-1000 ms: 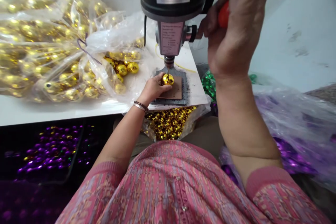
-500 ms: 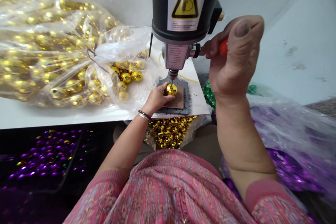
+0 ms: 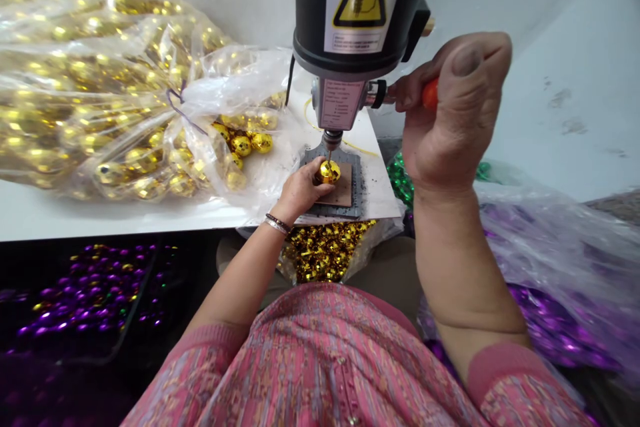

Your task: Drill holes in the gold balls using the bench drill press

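Observation:
Pinched between the thumb and fingers of my left hand point(image 3: 301, 192) is a shiny gold faceted ball point(image 3: 329, 173). It sits over a brown board point(image 3: 341, 195) on the grey base plate point(image 3: 356, 173) of a bench drill press point(image 3: 342, 100). The thin drill bit point(image 3: 330, 155) points down at the ball's top; whether it has entered the ball I cannot tell. My right hand point(image 3: 453, 107) is wrapped round the press's feed lever, whose orange knob point(image 3: 430, 93) shows between the fingers.
A clear plastic bag point(image 3: 115, 100) full of gold balls covers the white table's left side. Loose gold balls point(image 3: 242, 145) lie at its mouth. Below the table edge, a bag of gold balls point(image 3: 324, 250) lies before me. Purple balls point(image 3: 95, 287) are at lower left, bagged purple ones point(image 3: 555, 327) at right.
The whole view has shifted slightly, with the drill press and hands a little further right in the picture. Both hands keep the same grips on the ball and the lever.

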`<state>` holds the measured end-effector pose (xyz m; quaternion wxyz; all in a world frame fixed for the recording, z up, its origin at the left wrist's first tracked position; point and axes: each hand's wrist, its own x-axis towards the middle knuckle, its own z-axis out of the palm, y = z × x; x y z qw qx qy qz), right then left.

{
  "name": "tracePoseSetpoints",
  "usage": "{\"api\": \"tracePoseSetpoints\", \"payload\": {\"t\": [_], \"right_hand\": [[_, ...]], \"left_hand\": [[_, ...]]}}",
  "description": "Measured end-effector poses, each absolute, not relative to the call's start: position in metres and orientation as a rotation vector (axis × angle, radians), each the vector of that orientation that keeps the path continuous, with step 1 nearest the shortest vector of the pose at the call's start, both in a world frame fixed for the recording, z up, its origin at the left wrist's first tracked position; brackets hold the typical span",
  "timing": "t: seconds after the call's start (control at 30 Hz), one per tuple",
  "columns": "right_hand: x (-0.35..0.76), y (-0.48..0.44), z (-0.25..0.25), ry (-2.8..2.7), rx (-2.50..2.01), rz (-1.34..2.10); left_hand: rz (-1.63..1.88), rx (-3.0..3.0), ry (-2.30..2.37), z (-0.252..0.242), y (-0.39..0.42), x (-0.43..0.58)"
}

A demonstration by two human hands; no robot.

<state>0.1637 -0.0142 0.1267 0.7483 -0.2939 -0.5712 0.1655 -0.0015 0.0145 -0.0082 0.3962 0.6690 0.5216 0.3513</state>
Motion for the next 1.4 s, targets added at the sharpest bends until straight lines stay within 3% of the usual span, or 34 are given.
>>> {"api": "tracePoseSetpoints", "payload": {"t": [0.57,0.93,1.4], "right_hand": [[0.161,-0.022,0.093,-1.161,-0.822,0.197],[0.160,-0.014,0.083,-1.253,-0.543,0.141],[0.164,-0.011,0.069,-1.310,-0.524,0.085]], "left_hand": [[0.869,1.773,1.297,-0.011,0.013,-0.001],[0.724,1.957,1.388,-0.011,0.013,0.000],[0.688,1.903,1.401,-0.008,0.012,-0.001]]}}
